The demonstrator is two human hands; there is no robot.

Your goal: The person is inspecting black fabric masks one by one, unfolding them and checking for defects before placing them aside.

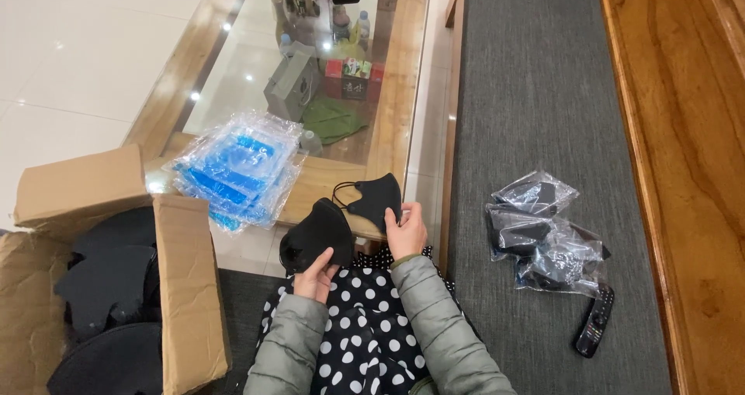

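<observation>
My left hand grips a stack of black masks over my lap; my right hand pinches one black mask apart, separating it.

White tiled floor reflecting ceiling lights; glass-topped desk with wooden frame beside it; grey upholstered bench seat edged by polished wood panelling on the right.
</observation>
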